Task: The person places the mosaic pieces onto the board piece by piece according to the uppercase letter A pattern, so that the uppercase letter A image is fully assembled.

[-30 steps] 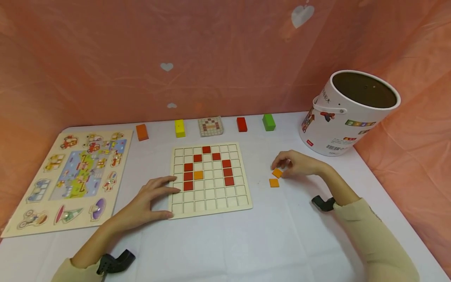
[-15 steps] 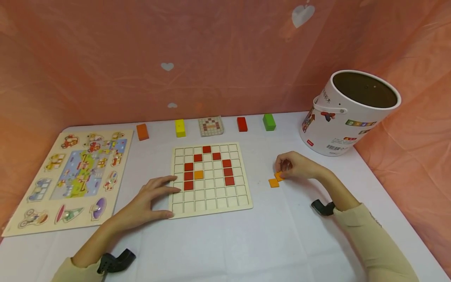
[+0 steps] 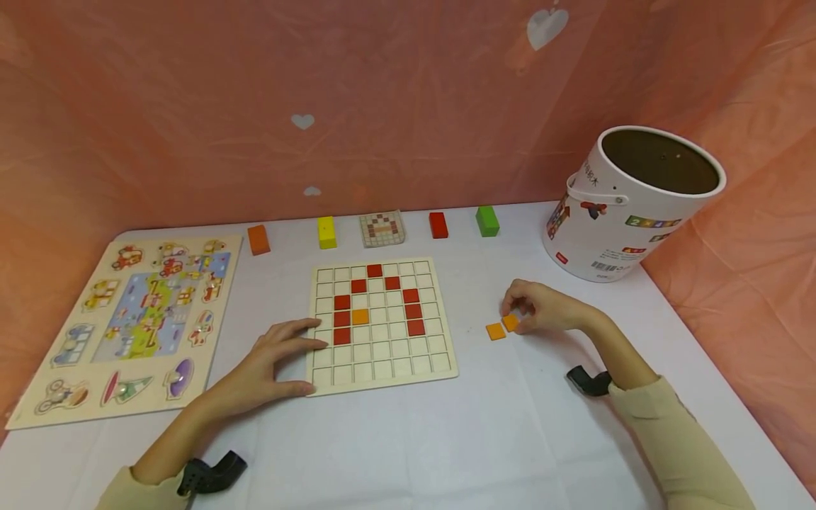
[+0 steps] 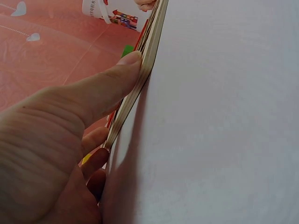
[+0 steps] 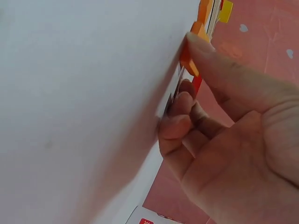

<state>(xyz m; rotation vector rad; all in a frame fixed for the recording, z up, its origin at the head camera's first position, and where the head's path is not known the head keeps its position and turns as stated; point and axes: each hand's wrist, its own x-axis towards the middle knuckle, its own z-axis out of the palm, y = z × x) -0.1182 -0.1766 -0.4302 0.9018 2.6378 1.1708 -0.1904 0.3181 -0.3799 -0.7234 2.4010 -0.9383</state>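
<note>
A square grid board (image 3: 381,371) lies mid-table with red tiles (image 3: 415,327) in an arch and one orange tile (image 3: 360,316) inside the arch. My left hand (image 3: 261,368) rests at the board's left edge, its spread fingers on the rim and its thumb at the near corner. To the right of the board, my right hand (image 3: 545,306) holds a loose orange tile (image 3: 511,323) between thumb and fingers, low over the cloth. Another orange tile (image 3: 495,331) lies just left of it. In the right wrist view the thumb touches the orange tile (image 5: 188,60); the far fingertips are partly hidden.
A pattern card (image 3: 382,229) lies behind the board, among orange (image 3: 258,240), yellow (image 3: 326,232), red (image 3: 438,225) and green (image 3: 487,221) blocks. A picture puzzle (image 3: 210,297) lies at left. A white bucket (image 3: 599,230) stands at the back right.
My right hand has shifted slightly right and nearer, and the orange tile at its fingertips has moved with it. The left hand and the board have stayed in place.
</note>
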